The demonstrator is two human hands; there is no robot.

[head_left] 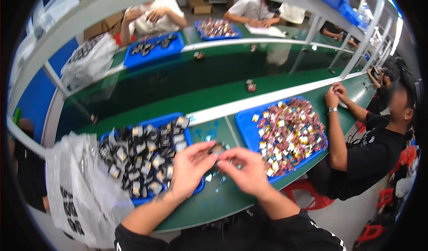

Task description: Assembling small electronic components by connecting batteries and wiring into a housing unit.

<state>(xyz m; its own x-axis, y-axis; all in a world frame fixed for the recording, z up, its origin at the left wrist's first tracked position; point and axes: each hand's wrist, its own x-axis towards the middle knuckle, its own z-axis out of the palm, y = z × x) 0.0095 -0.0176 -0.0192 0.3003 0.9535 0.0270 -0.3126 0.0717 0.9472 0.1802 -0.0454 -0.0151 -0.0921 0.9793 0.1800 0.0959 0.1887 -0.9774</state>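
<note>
Above the green bench, between two trays, my hands meet at a small dark part [217, 149], blurred and partly covered by fingers. My left hand [191, 168] pinches it with thumb and forefinger. My right hand [244, 167] is closed at its near side, thumb and fingertips pressed together on it. Left of my hands, a blue tray [198, 187] holds a heap of small black parts [145, 162] with pale square patches. To the right, another blue tray [244, 124] is piled with small reddish, white and yellow pieces [292, 133].
A translucent plastic bag [76, 184] stands against the left tray. Beyond a white rail [214, 114] runs a dark green belt carrying scattered small parts [251, 86]. Co-workers sit across it, and one in black [368, 150] sits at my right. Blue scraps lie on the bench [209, 213].
</note>
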